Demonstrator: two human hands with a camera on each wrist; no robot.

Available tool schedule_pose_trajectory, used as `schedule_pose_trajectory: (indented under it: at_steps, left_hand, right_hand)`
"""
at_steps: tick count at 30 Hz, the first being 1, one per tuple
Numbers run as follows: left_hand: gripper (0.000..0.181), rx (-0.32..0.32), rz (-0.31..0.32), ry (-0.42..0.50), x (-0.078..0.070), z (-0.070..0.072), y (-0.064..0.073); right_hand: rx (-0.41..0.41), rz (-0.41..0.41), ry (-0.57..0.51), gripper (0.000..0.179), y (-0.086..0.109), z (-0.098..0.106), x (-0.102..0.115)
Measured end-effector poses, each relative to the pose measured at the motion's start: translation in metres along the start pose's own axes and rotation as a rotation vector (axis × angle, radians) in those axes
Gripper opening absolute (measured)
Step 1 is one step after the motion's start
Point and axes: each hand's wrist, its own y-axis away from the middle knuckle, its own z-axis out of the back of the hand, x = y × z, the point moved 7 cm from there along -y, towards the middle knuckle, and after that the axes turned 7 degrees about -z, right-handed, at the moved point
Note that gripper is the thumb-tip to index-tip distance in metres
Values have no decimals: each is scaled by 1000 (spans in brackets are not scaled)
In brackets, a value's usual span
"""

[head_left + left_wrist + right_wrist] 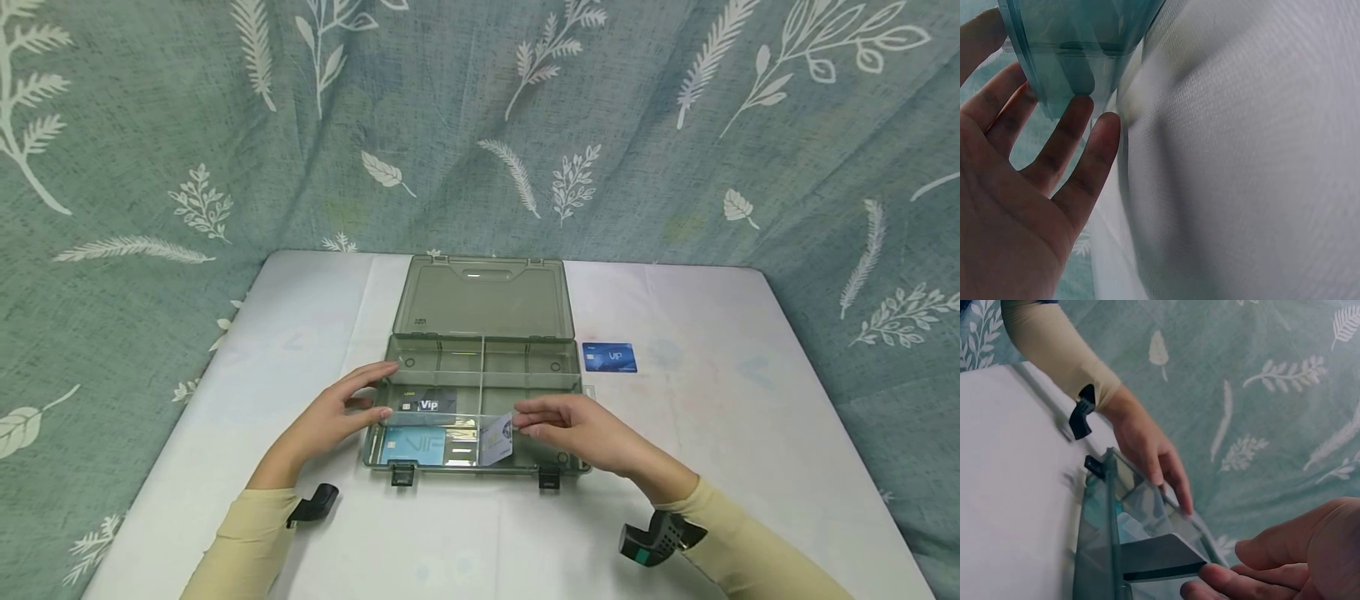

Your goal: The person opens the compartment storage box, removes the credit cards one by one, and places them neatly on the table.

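Note:
A grey translucent divided box (528,381) lies with its lid (483,300) folded back. My left hand (330,417) rests at its left wall, fingers spread; in the left wrist view fingertips (1107,125) lie against or close to the wall. A silver-grey card (496,440) stands tilted in the front right compartment. My right hand (577,425) is beside it, fingers extended; in the right wrist view a fingertip meets the card's (1160,553) corner and the thumb is apart from it. A black Vip card (428,402) lies in the middle left compartment, a light blue card (414,445) in the front left one.
A dark blue VIP card (610,357) lies on the white table (690,333), right of the box. Two black latches (402,475) hang at the box's front edge. Leaf-patterned green cloth (450,150) rises behind and at the sides.

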Motion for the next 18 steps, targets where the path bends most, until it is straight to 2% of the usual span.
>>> schedule_pose_trajectory:
  at_steps: [10,18]
  left_hand:
    - [67,-5,-18,-8,-2,0,-1]
    - [66,-2,-16,-3,1,0,0]
  right_hand:
    - [-82,35,85,40,-14,-4,-1]
    - [-104,27,95,39,-21,-12,-4]
